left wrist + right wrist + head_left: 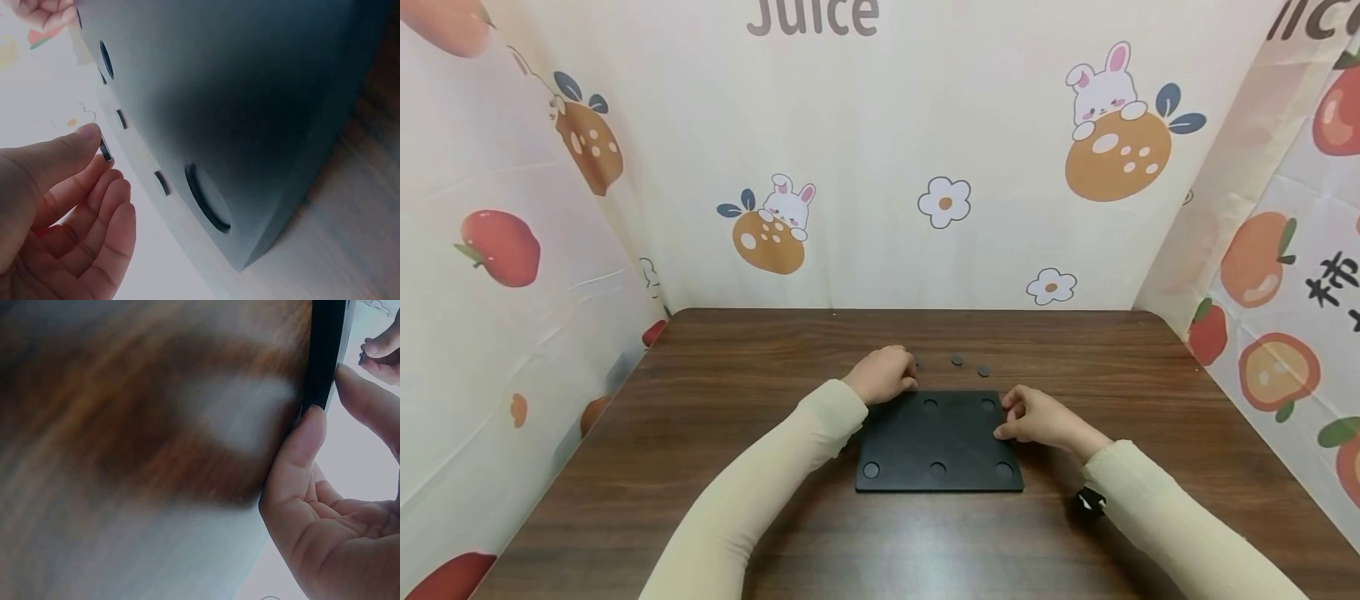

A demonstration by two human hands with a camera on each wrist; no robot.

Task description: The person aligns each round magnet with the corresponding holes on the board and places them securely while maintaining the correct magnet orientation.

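the left grip (882, 375) hides one far corner of the black board (940, 437) from me; "juice" lettering (817, 18) is clipped above.

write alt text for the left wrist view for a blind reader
The left hand pinches a small dark disc beside a dark board with round recesses. More discs lie past the board's edge, and the right hand shows at top left.

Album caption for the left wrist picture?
Left fingers pinch a small dark disc near a black board with round recesses.
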